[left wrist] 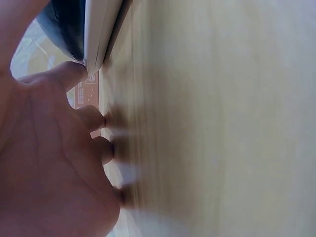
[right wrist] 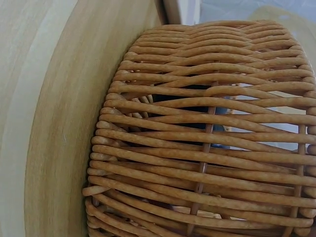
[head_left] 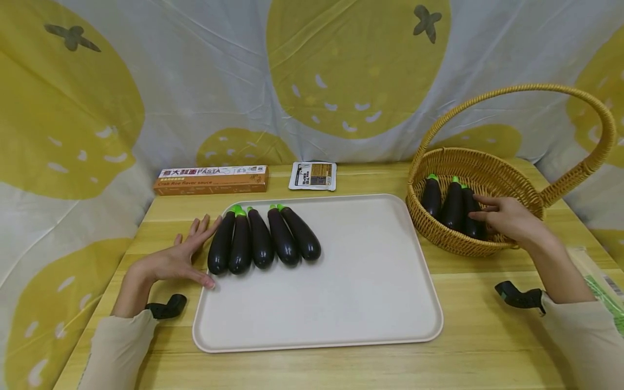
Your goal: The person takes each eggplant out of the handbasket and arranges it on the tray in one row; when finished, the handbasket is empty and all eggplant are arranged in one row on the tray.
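Note:
Several dark purple eggplants (head_left: 261, 238) with green stem ends lie side by side on the left of a white tray (head_left: 361, 292). My left hand (head_left: 177, 260) has its fingers spread at the tray's left edge, beside the leftmost eggplant. The left wrist view shows its palm (left wrist: 54, 143) and fingertips down by the table. Three more eggplants (head_left: 453, 206) lie in a wicker basket (head_left: 468, 246) on the right. Inside the basket, my right hand (head_left: 507, 216) reaches over the rim, its extended fingers at the rightmost eggplant. The right wrist view shows only the basket's woven wall (right wrist: 207, 138), which hides that hand.
A pasta box (head_left: 212, 180) and a small flat packet (head_left: 313, 176) lie behind the tray. The basket's tall handle (head_left: 517, 89) arches above it. A green and clear package (head_left: 604, 287) is at the right edge. A patterned cloth (head_left: 209, 81) hangs behind the wooden table (head_left: 341, 368).

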Action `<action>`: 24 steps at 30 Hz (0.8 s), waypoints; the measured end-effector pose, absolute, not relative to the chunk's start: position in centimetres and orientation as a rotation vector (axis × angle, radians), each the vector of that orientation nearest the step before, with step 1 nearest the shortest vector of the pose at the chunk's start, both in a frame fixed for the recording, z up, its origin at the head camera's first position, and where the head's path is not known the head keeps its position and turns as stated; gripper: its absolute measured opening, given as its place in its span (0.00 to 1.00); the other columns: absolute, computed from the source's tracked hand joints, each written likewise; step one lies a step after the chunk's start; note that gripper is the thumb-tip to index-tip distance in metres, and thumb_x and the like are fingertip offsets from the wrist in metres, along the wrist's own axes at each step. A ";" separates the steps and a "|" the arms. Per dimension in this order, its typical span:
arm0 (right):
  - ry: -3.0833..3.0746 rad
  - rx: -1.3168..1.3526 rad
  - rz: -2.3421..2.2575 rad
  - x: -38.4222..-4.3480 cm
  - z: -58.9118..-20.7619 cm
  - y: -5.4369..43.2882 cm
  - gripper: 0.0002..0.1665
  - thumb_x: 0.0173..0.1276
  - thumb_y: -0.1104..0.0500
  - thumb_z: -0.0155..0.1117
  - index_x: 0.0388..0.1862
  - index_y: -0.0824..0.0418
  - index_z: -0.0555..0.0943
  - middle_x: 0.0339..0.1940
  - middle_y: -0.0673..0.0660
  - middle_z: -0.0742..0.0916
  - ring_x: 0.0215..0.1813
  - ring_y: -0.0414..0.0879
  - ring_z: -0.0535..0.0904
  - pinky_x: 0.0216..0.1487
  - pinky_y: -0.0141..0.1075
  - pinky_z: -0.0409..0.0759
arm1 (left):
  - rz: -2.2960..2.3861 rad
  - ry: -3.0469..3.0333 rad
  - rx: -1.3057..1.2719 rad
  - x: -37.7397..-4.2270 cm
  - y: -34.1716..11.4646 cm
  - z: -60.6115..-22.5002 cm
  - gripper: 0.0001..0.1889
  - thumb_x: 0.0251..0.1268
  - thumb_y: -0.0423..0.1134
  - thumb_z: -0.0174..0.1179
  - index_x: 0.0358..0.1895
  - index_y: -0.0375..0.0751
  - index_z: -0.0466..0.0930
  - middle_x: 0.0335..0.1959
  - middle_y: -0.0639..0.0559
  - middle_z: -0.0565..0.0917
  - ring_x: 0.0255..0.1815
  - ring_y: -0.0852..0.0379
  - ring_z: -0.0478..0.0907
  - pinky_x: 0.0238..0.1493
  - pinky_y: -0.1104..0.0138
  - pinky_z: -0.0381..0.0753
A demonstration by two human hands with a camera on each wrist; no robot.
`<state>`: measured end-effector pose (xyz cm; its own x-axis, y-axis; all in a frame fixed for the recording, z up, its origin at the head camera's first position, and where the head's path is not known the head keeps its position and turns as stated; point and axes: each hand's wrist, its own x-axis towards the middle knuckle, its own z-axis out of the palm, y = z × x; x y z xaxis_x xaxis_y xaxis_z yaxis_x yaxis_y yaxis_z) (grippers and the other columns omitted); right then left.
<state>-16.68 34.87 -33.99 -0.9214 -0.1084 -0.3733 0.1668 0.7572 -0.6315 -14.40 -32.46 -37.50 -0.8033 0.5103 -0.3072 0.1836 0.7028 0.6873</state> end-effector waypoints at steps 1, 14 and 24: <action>2.564 0.047 -0.979 -16.7 -34.0 34.9 0.42 0.83 0.53 0.51 0.84 0.72 0.46 0.18 0.46 0.72 0.19 0.38 0.63 0.21 0.36 0.64 | 0.907 2.428 0.533 -14.4 -32.5 -37.5 0.73 0.48 0.46 0.82 0.86 0.51 0.29 0.82 0.31 0.18 0.80 0.28 0.09 0.68 0.24 0.13; 2.597 0.082 -0.970 -17.0 -32.9 36.1 0.41 0.85 0.49 0.47 0.85 0.63 0.45 0.76 0.83 0.63 0.47 0.45 0.83 0.45 0.38 0.84 | 0.910 2.429 0.541 -14.4 -32.5 -37.5 0.72 0.48 0.47 0.82 0.86 0.51 0.30 0.82 0.30 0.18 0.80 0.28 0.09 0.69 0.25 0.13; 2.573 0.037 -1.100 -16.6 -31.0 36.3 0.43 0.83 0.40 0.48 0.87 0.55 0.47 0.86 0.69 0.51 0.51 0.21 0.75 0.48 0.27 0.81 | 0.905 2.428 0.538 -14.4 -32.6 -37.6 0.73 0.48 0.47 0.82 0.86 0.52 0.29 0.82 0.31 0.18 0.80 0.29 0.09 0.69 0.25 0.13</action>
